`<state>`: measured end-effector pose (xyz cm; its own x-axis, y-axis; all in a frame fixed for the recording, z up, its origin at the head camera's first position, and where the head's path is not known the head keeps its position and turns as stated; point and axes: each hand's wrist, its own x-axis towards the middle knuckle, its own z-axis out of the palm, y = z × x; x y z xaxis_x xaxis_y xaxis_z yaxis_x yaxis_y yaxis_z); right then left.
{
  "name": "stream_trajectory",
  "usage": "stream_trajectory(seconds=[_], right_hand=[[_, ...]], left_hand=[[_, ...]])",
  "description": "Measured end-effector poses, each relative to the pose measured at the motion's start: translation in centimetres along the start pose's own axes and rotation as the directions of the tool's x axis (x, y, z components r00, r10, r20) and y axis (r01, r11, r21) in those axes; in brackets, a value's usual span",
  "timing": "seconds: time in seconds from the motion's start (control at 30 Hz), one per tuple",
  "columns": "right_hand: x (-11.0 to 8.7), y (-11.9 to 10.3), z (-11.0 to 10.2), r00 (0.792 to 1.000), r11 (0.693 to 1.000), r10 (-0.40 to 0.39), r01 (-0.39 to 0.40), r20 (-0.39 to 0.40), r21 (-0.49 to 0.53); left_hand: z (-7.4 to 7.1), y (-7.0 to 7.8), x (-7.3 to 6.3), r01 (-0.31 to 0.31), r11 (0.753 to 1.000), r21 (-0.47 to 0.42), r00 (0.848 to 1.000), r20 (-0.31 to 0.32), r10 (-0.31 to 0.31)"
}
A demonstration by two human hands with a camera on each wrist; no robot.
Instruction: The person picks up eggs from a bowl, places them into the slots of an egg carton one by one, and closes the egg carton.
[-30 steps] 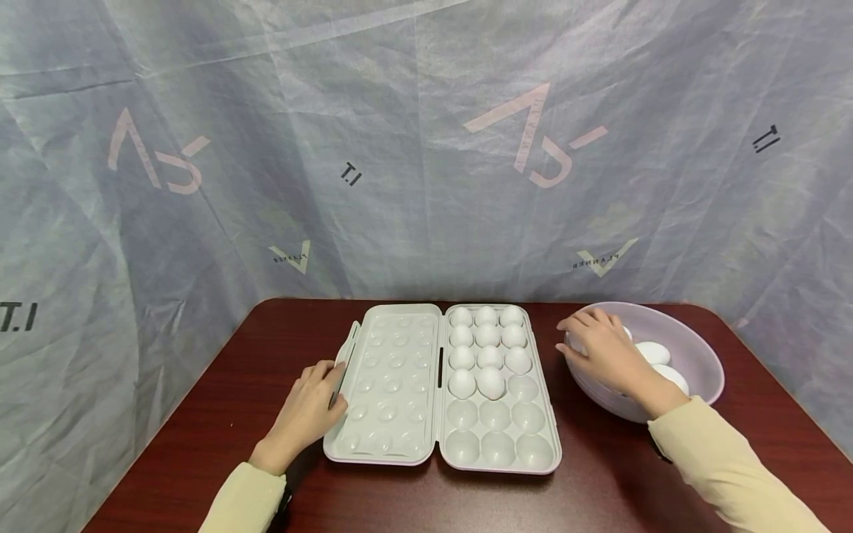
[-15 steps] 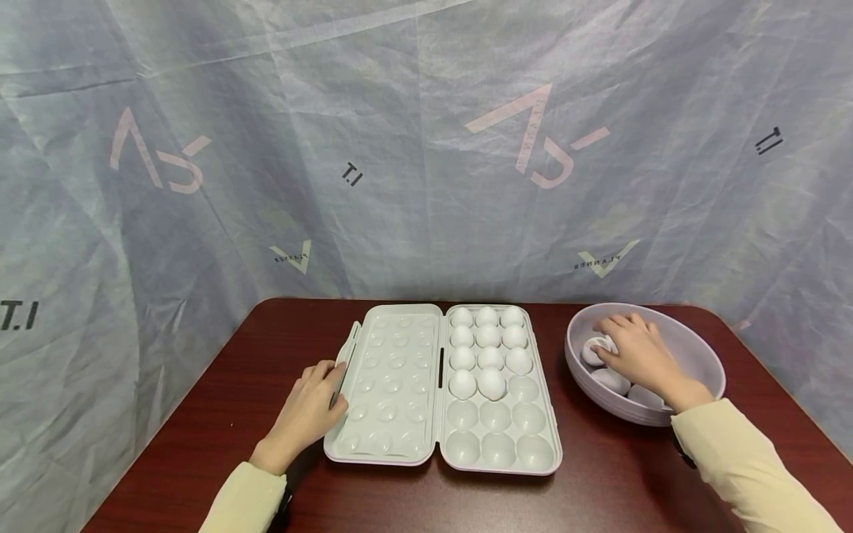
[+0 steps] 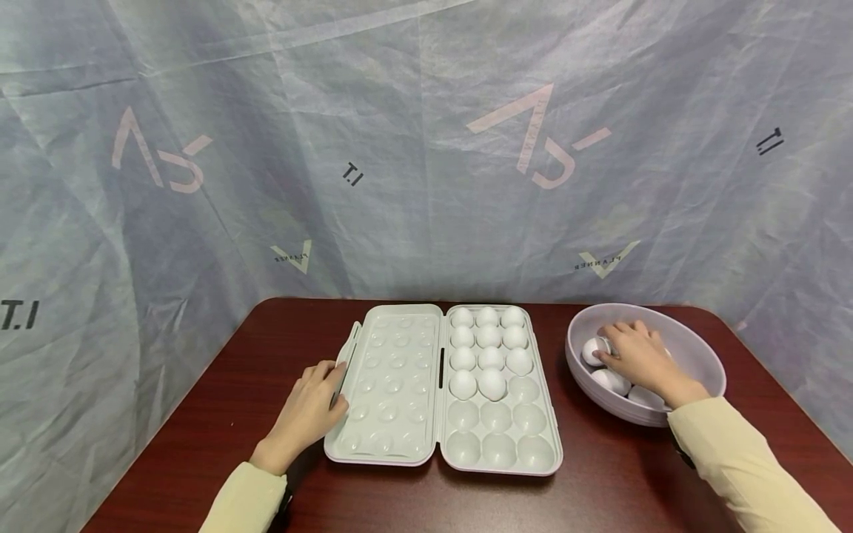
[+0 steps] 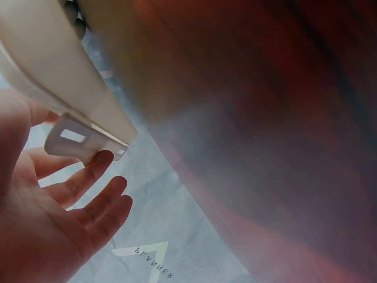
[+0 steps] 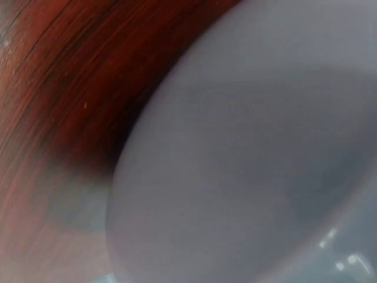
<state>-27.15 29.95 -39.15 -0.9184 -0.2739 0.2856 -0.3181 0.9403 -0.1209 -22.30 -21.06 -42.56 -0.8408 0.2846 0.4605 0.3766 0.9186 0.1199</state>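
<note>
My left hand (image 3: 309, 403) is at the outer edge of the egg carton's open lid (image 3: 389, 385). Its thumb and fingers hold the latch flap (image 4: 85, 138), a fingertip pressing against it in the left wrist view. To the right, my right hand (image 3: 643, 359) reaches into the pale purple bowl (image 3: 700, 363), thumb and fingers around a white egg (image 3: 593, 351) that peeks out on the left. Another egg (image 3: 608, 381) lies below it. The carton's base (image 3: 496, 417) has white eggs (image 3: 492, 384) in its far rows; its near cups are bare.
The dark red wooden table (image 3: 220, 400) carries the carton and the bowl. A grey printed cloth (image 3: 426, 148) hangs behind the table's far edge. In the right wrist view, the bowl's outer wall (image 5: 235, 165) covers most of the picture and hides the hand.
My right hand has moved from the bowl's left rim to inside it, and its fingers have come down around an egg. The left hand keeps its place at the lid.
</note>
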Motion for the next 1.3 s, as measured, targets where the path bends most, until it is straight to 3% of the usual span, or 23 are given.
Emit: stream_trajectory(seconds=[0.73, 1.3], right_hand=[[0.32, -0.61, 0.11, 0.999, 0.997, 0.021, -0.025, 0.050, 0.079], [0.56, -0.78, 0.13, 0.998, 0.997, 0.013, -0.018, 0.066, 0.072]], left_hand=[[0.07, -0.08, -0.11, 0.000, 1.000, -0.004, 1.000, 0.002, 0.000], [0.02, -0.04, -0.04, 0.002, 1.000, -0.001, 1.000, 0.004, -0.002]])
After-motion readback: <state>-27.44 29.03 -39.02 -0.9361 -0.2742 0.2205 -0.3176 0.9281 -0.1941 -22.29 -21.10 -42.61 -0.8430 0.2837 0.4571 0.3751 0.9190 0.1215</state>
